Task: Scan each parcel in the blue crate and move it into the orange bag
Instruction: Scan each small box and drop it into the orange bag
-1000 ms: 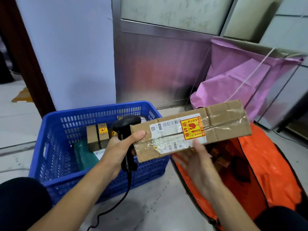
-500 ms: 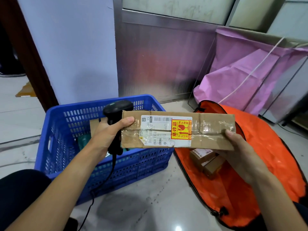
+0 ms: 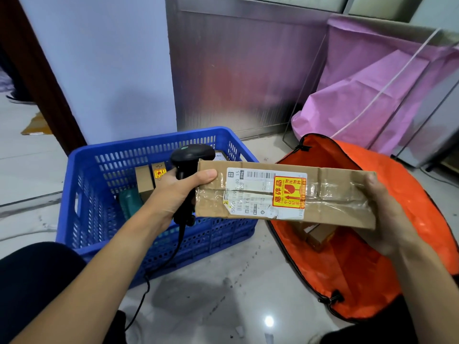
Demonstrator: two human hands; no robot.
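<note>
The parcel (image 3: 330, 197), a long flat cardboard box, is held in the air between the two hands, over the gap between the crate (image 3: 154, 141) and the bag (image 3: 409, 194), with its right end above the bag's opening. The left hand (image 3: 171, 194) has its fingers curled round the handle of the scanner (image 3: 191, 157), and its thumb presses on top of the parcel's left end, so this hand carries both things at once. The right hand (image 3: 390, 214) grasps the right end, with fingers wrapped under it and the thumb at the edge. The label (image 3: 250, 192) with the barcode and a yellow sticker (image 3: 289, 192) face up toward the camera. The head of the scanner sits behind the parcel's left corner and does not point at the barcode, so I cannot tell whether this parcel is already scanned. In the crate at least two brown boxes (image 3: 144, 180) and a green packet (image 3: 129, 202) are left, and something more may hide behind the scanner. In the bag, under the parcel, at least one small box (image 3: 318, 235) is visible. I judge the task to be somewhere in the middle: some parcels are moved, this one is on its way, and several wait in the crate.
</note>
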